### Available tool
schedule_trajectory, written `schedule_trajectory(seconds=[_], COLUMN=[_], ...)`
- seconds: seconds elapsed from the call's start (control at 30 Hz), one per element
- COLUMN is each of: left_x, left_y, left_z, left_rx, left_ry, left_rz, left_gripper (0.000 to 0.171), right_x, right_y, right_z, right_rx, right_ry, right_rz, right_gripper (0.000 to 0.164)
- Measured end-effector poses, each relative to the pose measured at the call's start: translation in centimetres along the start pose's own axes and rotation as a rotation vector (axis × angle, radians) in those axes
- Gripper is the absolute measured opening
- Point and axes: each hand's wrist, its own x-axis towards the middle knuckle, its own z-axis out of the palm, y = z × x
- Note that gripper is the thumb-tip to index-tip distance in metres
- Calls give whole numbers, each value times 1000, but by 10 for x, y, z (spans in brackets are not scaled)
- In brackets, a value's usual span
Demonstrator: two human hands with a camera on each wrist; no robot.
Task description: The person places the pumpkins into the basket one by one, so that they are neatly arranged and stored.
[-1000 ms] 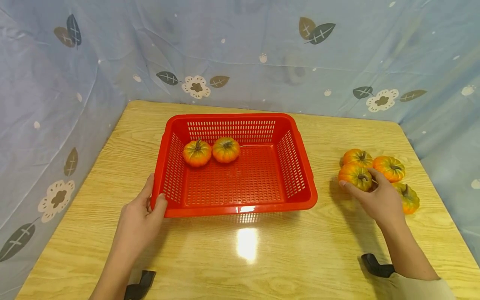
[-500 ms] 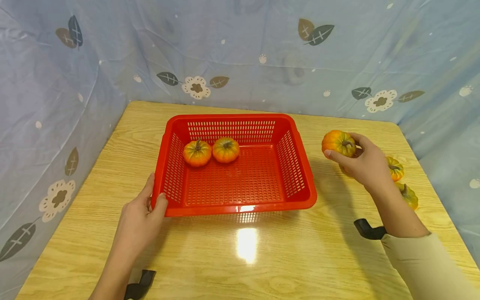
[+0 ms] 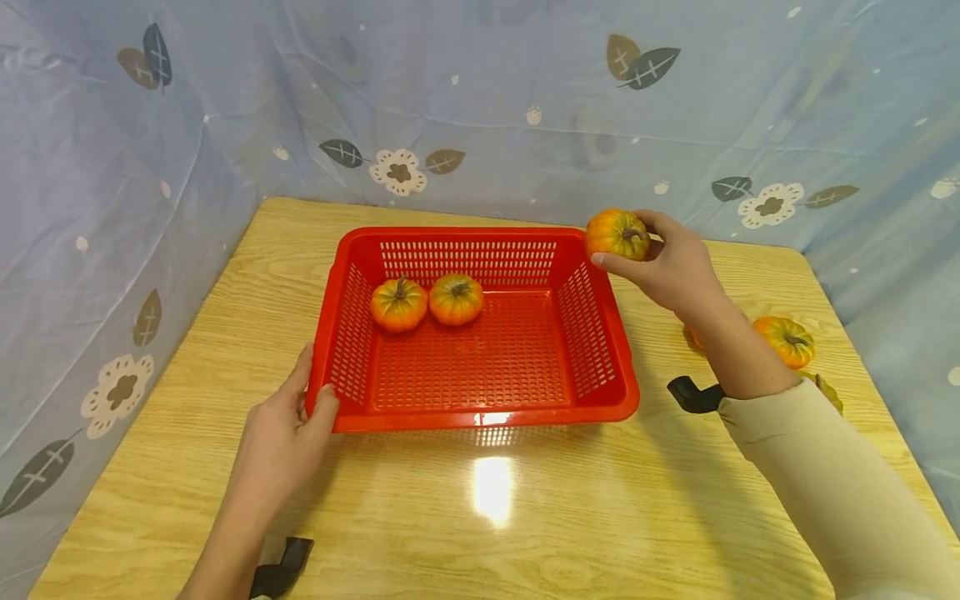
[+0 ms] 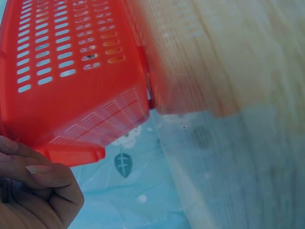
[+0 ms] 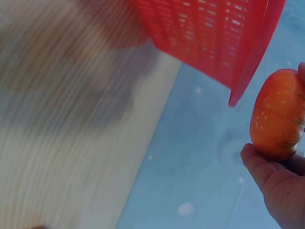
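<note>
A: What does the right grip (image 3: 671,262) have?

B: A pumpkin (image 3: 617,233), held between thumb and fingers, its stem facing the palm.

A: Why from the side?

B: I'd guess because a round body needs pressure from opposite faces, or it could roll out. It's up off the surface (image 3: 420,517), toward the far edge, by the far right corner of the basket (image 3: 420,422). The right wrist view shows a gap between it and the red wall.

A: And the left grip (image 3: 281,425)?

B: Fastened on the basket's near left corner, thumb over the rim, fingers curled outside. Probably to steady it; thin plastic like that would slide if bumped.

A: What's inside?

B: A second pumpkin (image 3: 399,304) and a third pumpkin (image 3: 456,299), side by side toward the far left corner, stems up. I can't tell whether they touch.

A: Where does the basket stand?

B: Nearer the surface's far edge, roughly midway between left and right, likely so both arms reach it.

A: Anything by the right edge?

B: A loose pumpkin (image 3: 783,342), and a greenish one (image 3: 827,393) partly behind the sleeve (image 3: 832,483). An orange sliver (image 3: 694,335) shows beside the forearm, perhaps another. That side presumably suits the right arm's reach.

A: Beyond that?

B: Patterned cloth (image 3: 480,100) hangs behind the far edge.
</note>
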Motion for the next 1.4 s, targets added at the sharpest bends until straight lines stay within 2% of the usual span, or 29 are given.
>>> schedule_trajectory(seconds=[0.23,0.53,0.7,0.9,1.17,1.4], left_x=[0,1,1,0,0,1], left_y=[0,0,0,0,0,0], left_z=[1,2,2,3,4,2], left_rx=[10,5,12,8,-2,-1], left_ry=[12,22,27,29,23,13], left_rz=[10,12,15,12,10,-7], left_gripper=[62,61,61,62,62,62], right_x=[13,24,27,31,33,34], right_y=[-16,-23,-25,-32,-32,-34], right_z=[16,39,50,64,77,85], right_rx=[-25,-51,-123,-261,-336,-381], right_ry=[-45,-174,-218,-257,-274,-296], right_rz=[-109,-156,-164,-225,-189,-220], right_gripper=[83,80,88,87,91,87])
